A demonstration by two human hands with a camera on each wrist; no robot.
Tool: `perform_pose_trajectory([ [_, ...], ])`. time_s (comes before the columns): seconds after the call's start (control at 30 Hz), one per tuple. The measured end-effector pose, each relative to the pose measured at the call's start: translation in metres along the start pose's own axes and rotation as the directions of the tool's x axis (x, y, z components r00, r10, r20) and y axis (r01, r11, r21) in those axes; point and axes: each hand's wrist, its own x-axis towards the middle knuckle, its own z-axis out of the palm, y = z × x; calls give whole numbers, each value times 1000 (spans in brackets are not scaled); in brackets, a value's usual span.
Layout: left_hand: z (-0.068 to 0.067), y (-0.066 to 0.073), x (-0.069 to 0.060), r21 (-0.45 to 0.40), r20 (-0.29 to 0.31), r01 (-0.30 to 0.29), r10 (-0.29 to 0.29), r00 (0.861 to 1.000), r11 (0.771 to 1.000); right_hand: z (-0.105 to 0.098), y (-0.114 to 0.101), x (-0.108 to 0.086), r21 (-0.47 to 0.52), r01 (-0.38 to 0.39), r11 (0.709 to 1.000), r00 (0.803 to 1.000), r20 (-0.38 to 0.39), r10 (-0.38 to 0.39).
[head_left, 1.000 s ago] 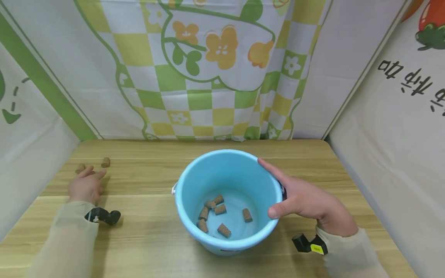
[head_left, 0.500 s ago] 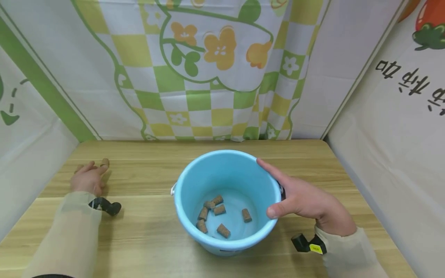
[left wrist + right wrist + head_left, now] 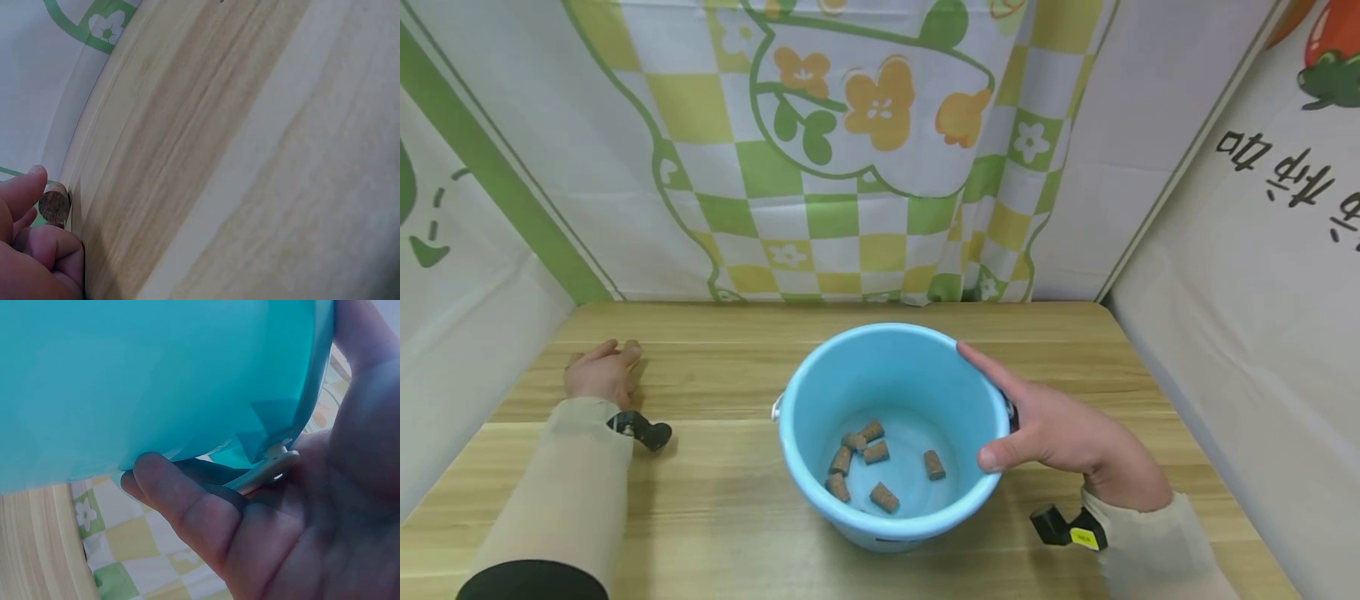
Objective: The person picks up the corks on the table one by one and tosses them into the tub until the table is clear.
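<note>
My left hand (image 3: 601, 373) lies low over the far left of the table, at the small wine corks there. In the left wrist view one cork (image 3: 54, 204) shows end-on between an extended finger above and curled fingers below; whether they pinch it is unclear. The hand mostly covers the corks from above. My right hand (image 3: 1060, 429) grips the right rim of a light blue bucket (image 3: 891, 527), thumb over the rim and fingers outside, beside the white handle joint (image 3: 278, 452). Several corks (image 3: 875, 452) lie scattered on the bucket's floor.
The bucket stands upright on a wood-grain table (image 3: 715, 492). A patterned green and yellow curtain (image 3: 857, 217) hangs behind the far edge. White printed panels (image 3: 1225, 317) close off both sides.
My left hand has moved slightly forward and right over the corks, hiding them more. My right hand and the bucket have stayed in place.
</note>
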Motion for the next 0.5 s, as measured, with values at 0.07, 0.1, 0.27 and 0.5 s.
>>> perform_pose_trajectory([
  [0.07,3,-1,3,93,-30,-32,35,999,995,0,0,0,-5,-3,1000,1000,-4,3],
  [0.1,5,-2,5,146,-54,-49,57,997,988,0,0,0,-9,-4,1000,1000,-7,4],
  [0.27,8,-4,10,234,-86,-55,77,993,971,-1,1,-1,2,-5,1000,1000,-2,5],
  [0.5,11,-6,9,249,-91,-99,125,988,963,-1,1,-1,14,-3,1000,1000,5,3],
])
